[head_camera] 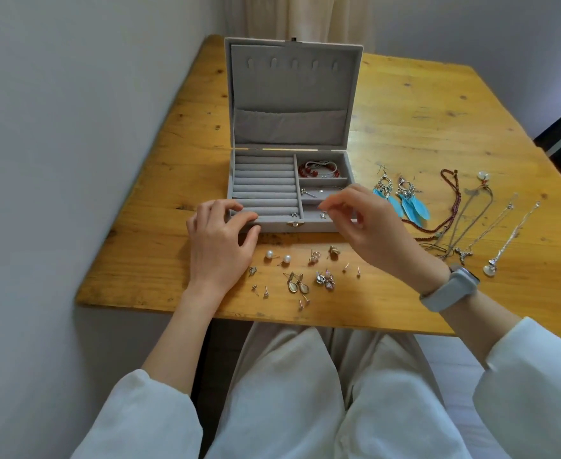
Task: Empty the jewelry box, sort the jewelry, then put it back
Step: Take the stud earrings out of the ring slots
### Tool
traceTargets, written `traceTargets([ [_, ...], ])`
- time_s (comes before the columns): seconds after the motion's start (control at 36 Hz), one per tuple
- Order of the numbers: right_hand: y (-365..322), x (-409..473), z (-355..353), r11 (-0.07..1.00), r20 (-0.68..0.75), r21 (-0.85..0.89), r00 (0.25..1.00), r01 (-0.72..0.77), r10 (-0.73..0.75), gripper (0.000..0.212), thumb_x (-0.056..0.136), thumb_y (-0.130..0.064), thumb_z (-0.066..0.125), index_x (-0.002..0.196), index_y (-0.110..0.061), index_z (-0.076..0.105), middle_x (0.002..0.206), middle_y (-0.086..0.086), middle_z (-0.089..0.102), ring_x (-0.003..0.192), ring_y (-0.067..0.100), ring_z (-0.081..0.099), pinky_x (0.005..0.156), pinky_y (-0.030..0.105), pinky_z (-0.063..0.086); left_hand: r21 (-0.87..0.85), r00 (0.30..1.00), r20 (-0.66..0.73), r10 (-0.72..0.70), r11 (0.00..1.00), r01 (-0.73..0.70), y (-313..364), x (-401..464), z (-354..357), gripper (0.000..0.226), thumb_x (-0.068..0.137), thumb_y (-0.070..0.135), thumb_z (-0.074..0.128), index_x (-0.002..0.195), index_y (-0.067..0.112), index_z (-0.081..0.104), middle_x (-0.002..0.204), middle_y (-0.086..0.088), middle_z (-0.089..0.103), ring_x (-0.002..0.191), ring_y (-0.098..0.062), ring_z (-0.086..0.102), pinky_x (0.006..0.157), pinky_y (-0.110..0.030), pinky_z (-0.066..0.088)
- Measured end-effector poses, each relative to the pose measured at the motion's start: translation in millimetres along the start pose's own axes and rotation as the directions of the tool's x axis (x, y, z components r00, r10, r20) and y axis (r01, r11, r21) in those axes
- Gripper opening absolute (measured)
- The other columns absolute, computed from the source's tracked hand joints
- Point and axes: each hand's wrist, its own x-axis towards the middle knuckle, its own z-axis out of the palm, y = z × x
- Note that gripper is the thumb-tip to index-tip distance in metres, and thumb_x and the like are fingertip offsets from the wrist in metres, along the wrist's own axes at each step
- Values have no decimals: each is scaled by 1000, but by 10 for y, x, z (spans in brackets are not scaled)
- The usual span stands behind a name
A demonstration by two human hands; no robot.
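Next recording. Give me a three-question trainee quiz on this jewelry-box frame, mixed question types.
1. True or false: the grey velvet jewelry box is open.
2. Where do the blue feather earrings lie? A) inside the box B) on the wooden table, right of the box C) in the lid pocket
3. Which hand rests on the box's front left corner?

Key: 1 true. 2 B. 3 The left hand; the right hand hovers, fingers pinched, over the front right compartment.

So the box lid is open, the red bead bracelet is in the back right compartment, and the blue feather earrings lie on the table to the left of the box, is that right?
Not quite: the head view shows the blue feather earrings on the table to the right of the box, not the left. The lid is open and the red bead bracelet is in the back right compartment.
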Motion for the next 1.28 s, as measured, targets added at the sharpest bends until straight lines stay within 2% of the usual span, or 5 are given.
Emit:
traceTargets([
  [0.22,169,444,323,964,254,-264,967,34,35,26,92,-15,50,115,-17,63,105,1,57,101,13,43,81,22,35,29,1000,6,20,999,-20,-24,-11,7,29,82,35,50,97,18,69,98,-2,62,104,-23,47,83,-36,35],
  [0.44,232,615,239,868,477,-383,872,317,-108,24,92,-24,51,110,-19,66,101,0,56,89,10,35,72,20,31,52,1000,-1,27,998,-27,-24,-13,21,25,83,32,55,98,18,69,97,-2,62,103,-21,46,85,-37,35],
  [0.81,110,1053,337,775,755,-484,642,407,134,26,94,-23,45,99,-5,63,89,7,58,82,18,49,85,33,45,37,999,33,0,999,-2,-6,-18,2,32,84,36,46,97,19,69,97,-1,63,103,-22,47,87,-39,37],
  [0.97,186,846,247,674,718,-485,694,557,-57,32,98,-30,34,116,-7,48,112,7,50,90,14,36,79,22,31,37,999,41,-5,999,3,5,-7,4,35,84,38,43,97,18,69,97,-2,63,103,-22,48,85,-40,38],
  [1.28,265,523,143,988,403,-15,903,-156,148,15,96,-20,42,92,-9,50,81,1,49,68,13,43,59,17,37,18,999,35,-13,1000,12,12,-16,-1,35,84,39,44,97,18,69,96,-1,63,103,-20,45,86,-37,35],
])
